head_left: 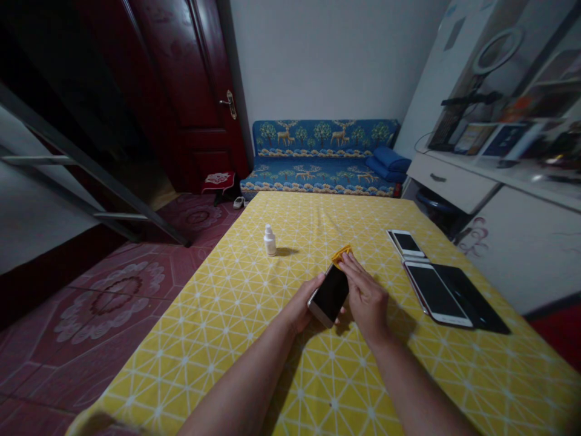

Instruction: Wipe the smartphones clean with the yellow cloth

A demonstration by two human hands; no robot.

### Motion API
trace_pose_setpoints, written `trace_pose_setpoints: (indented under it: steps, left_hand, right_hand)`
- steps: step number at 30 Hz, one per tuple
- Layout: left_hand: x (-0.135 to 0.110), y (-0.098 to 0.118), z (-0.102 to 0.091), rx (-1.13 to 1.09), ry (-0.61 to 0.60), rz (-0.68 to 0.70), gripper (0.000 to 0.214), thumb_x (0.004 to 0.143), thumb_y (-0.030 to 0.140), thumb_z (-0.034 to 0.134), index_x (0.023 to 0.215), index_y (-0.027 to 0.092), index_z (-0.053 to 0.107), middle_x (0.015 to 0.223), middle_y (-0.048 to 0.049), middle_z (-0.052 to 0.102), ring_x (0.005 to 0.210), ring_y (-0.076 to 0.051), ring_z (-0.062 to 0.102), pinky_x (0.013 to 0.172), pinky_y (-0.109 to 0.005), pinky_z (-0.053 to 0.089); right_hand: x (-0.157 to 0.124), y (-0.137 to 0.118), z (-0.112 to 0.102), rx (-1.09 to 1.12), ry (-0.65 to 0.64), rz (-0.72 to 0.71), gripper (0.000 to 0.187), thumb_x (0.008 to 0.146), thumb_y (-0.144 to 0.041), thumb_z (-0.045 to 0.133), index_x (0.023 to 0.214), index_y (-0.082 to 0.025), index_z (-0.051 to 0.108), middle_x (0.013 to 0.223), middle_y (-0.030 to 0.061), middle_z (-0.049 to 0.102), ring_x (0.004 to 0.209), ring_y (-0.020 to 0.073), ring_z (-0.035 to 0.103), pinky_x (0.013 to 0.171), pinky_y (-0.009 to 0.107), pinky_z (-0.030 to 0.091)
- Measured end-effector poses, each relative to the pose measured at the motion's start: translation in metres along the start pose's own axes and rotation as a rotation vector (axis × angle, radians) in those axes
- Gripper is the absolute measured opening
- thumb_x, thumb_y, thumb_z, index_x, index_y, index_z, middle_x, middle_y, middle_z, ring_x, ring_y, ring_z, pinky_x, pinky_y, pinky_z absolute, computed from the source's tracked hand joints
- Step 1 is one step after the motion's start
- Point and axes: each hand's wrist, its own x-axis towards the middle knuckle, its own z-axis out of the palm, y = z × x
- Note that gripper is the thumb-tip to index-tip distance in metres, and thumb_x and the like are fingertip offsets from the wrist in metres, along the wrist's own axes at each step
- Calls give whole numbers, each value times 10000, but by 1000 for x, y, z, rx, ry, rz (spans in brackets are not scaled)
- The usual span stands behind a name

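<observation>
A smartphone (331, 295) with a dark screen and a light metallic rim is tilted above the table, held from beneath and along its left side by my left hand (300, 306). The fingertips of that hand show at the phone's right edge. My right hand (367, 298) presses a folded orange-yellow cloth (341, 254) against the phone's top end, with the fingers together over it. Left of the phone, a small white bottle (269, 241) with a cap stands upright on the table.
A yellow patterned tablecloth (218, 339) covers the table. On the right lie a white phone (407, 241) and a larger white-framed device (438, 293) in an opened dark cover (474, 297). Beyond stand a blue sofa (313, 166) and a white cabinet (454, 178).
</observation>
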Motion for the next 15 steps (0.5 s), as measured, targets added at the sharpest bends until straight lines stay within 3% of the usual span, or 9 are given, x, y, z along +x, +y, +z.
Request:
trace_pose_setpoints:
  steps: [4, 9, 15]
  left_hand:
    - [0, 3, 4, -94, 34, 45, 480, 878, 528, 551, 1137, 137, 652, 914, -116, 722, 710, -211, 679, 620, -308, 528]
    - [0, 5, 4, -205, 105, 134, 441, 898, 493, 550, 1115, 131, 676, 1074, -111, 714, 982, -203, 664, 890, -292, 491]
    - [7, 1, -8, -216, 184, 179, 436, 823, 511, 639, 1021, 128, 706, 821, -79, 721, 868, -215, 683, 847, -317, 513]
  right_hand:
    - [-2, -8, 5, 39, -74, -72, 456, 919, -48, 440, 1262, -280, 630, 1303, 35, 634, 1251, 214, 567, 1033, 422, 519]
    - [-5, -23, 12, 87, -127, -151, 471, 894, 5, 438, 1231, -240, 657, 1254, 57, 666, 1241, 206, 574, 1017, 381, 535]
    - [-10, -36, 19, 137, -208, -220, 517, 871, 47, 410, 1247, -222, 640, 1262, 69, 659, 1257, 200, 558, 1017, 386, 541]
